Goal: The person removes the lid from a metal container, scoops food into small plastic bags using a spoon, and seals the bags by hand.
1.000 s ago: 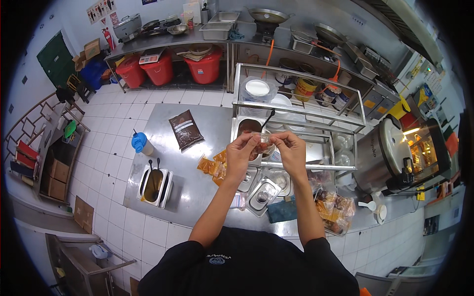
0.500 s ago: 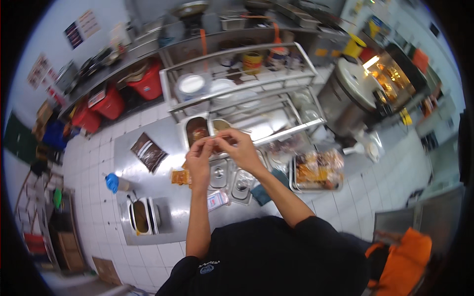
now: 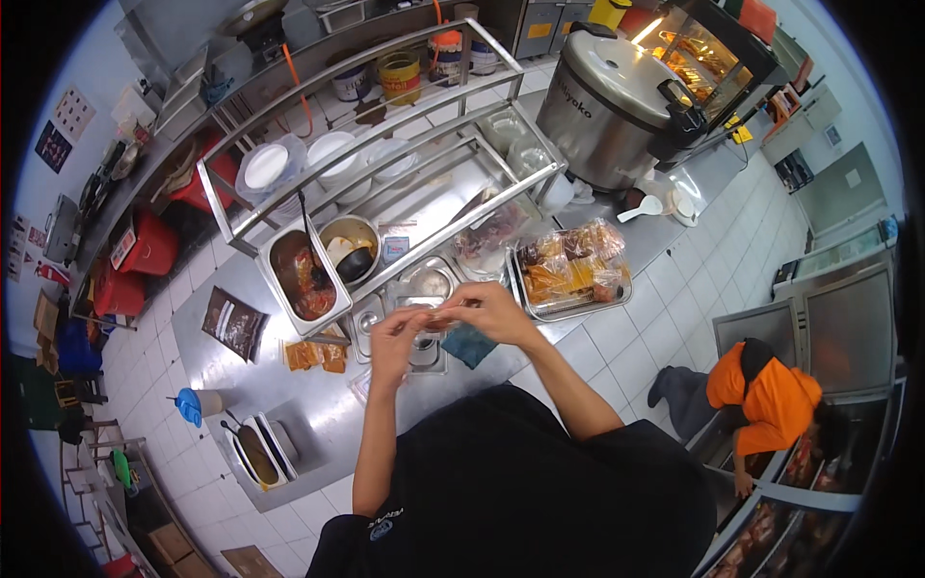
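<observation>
My left hand [image 3: 393,345] and my right hand [image 3: 489,313] meet over the steel table, fingertips pinched close together. Something small and thin sits between them, too blurred to name. Below the hands are steel lidded containers [image 3: 366,320] and a folded teal cloth [image 3: 469,345]. Flat packets of orange sauce [image 3: 315,356] lie to the left of my left hand. Just beyond them stands a deep steel pan [image 3: 326,323] holding red sauce and a utensil. Beside it, a round pot holds a black ladle [image 3: 356,262].
A wire tray [image 3: 578,310] of bagged orange food lies to the right. A steel rack [image 3: 414,222] and a large cooker [image 3: 607,111] stand beyond. At left are a brown pouch [image 3: 233,323] and a blue-lidded bottle [image 3: 190,408]. A co-worker in orange [image 3: 771,395] bends over an open drawer.
The view has swung to the right and shows more of the co-worker, now bent over. My hands stay pinched together, now nearer to my body.
</observation>
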### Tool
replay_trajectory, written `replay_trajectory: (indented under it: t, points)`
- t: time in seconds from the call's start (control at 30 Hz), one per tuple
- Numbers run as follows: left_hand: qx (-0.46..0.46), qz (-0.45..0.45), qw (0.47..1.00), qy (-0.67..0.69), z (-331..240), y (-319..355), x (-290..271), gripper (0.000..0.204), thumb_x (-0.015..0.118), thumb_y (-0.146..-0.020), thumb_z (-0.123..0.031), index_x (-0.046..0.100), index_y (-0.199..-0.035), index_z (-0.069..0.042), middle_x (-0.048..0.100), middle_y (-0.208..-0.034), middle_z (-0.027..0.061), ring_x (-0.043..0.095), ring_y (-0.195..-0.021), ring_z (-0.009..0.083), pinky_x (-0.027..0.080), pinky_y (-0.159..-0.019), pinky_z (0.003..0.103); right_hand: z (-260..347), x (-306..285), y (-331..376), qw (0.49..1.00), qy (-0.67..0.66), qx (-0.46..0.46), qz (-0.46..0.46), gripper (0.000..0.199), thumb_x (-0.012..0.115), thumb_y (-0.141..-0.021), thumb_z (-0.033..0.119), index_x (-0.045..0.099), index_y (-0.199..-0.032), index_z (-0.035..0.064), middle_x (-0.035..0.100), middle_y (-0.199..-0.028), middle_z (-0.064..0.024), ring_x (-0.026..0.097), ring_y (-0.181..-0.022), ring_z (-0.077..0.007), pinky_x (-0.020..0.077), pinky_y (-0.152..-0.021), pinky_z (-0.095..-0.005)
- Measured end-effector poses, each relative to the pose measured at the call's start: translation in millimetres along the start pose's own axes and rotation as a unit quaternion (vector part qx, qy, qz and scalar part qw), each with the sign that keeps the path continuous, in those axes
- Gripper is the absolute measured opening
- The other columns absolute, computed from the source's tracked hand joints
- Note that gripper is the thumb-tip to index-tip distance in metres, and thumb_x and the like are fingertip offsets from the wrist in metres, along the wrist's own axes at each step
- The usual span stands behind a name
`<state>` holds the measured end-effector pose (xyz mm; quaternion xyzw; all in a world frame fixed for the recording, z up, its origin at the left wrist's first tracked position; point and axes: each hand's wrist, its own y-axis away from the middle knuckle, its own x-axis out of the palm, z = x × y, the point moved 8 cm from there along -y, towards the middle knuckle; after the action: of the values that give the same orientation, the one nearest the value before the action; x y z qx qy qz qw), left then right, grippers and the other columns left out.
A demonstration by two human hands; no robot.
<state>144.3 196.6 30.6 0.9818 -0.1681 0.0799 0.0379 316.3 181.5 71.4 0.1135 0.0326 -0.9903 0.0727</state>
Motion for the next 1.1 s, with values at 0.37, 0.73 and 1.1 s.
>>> replay_trajectory:
  t: [0.37, 0.73, 1.1]
  points:
    - [-0.1, -0.125, 0.981, -0.108, 111, 39, -68, 0.036, 0.075, -0.087, -0.013, 0.065, -0.12, -0.003, 0.068, -0.11, 0.0073, 0.065, -0.095, 0.0144, 0.051, -0.087, 0.029, -126, -209, 126, 0.941, 0.222, 0.164, -0.194, 0.018, 0.064, -0.093, 0.014, 0.069, -0.094, -0.0029, 0.07, -0.086, -0.0119, 0.066, -0.076, -0.0187, 0.0508, -0.072, -0.0317]
    - [-0.08, -0.068, 0.969, -0.224, 124, 31, -37, 0.045, 0.078, -0.083, -0.019, 0.063, -0.121, 0.0, 0.068, -0.113, 0.0136, 0.07, -0.086, 0.0215, 0.056, -0.075, 0.034, -151, -131, 60, 0.915, 0.375, 0.096, -0.113, 0.046, 0.068, -0.085, 0.012, 0.059, -0.13, 0.0053, 0.063, -0.124, -0.0183, 0.063, -0.106, -0.0342, 0.0497, -0.091, -0.041]
    - [0.051, 0.085, 0.874, -0.476, 149, 29, 48, 0.025, 0.073, -0.081, -0.017, 0.066, -0.1, -0.002, 0.061, -0.097, 0.0135, 0.064, -0.094, 0.0349, 0.052, -0.078, 0.047, -174, 5, 69, 0.879, 0.477, -0.022, -0.02, 0.037, 0.07, -0.082, 0.007, 0.064, -0.118, 0.0063, 0.058, -0.131, -0.0213, 0.064, -0.097, -0.0411, 0.0547, -0.079, -0.0453]
